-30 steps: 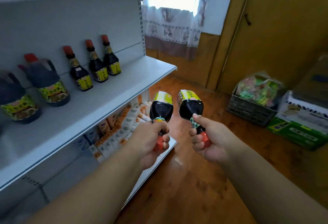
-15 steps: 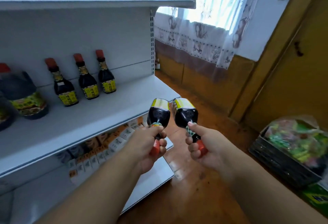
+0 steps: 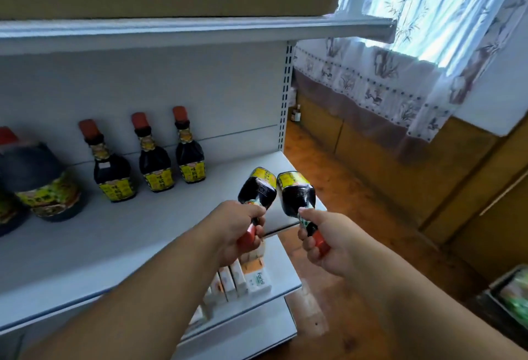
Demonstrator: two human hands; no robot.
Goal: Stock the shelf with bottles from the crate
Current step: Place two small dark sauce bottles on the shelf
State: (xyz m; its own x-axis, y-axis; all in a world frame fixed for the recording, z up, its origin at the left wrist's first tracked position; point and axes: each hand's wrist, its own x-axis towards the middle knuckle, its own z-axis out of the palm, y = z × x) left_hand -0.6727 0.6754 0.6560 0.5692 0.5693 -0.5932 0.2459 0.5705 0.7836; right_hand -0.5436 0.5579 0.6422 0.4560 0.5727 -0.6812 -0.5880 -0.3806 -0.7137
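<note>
Two dark bottles (image 3: 281, 192) — yellow labels, red caps, held by necks

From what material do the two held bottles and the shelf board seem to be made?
Both held bottles, in the left hand and in the right hand: probably glass or clear plastic, glossy highlights over dark liquid; which, I cannot tell. Shelf board: likely painted metal, with a smooth pale matte surface and thin folded edge.

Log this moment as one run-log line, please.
left hand: holds bottle by neck | right hand: holds second bottle by neck | both bottles: over shelf front edge, unplaced | shelf row: three small bottles upright
</note>
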